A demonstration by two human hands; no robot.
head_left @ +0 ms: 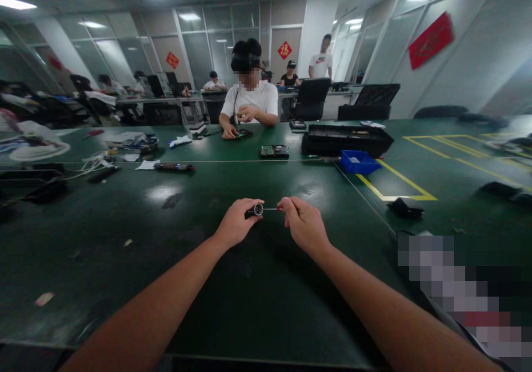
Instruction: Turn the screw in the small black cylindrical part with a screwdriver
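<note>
Near the middle of the green table, my left hand (pixel 238 219) is closed around a small black cylindrical part (pixel 258 210) with a pale ring at its end. Its exact kind I cannot make out. My right hand (pixel 305 221) grips a screwdriver (pixel 271 209) by its red handle, mostly hidden by the fingers. The thin metal shaft points left, its tip at the side of the cylindrical part. Whether the tip sits in a screw is too small to tell. Both hands are held above the table surface.
Across the green table (pixel 199 300) a person in a white shirt (pixel 249 103) handles a circuit board. A drive-like board (pixel 274 151), a long black housing (pixel 347 139) and a blue bin (pixel 359 162) stand beyond my hands. A dark cylindrical tool (pixel 174 167) lies left.
</note>
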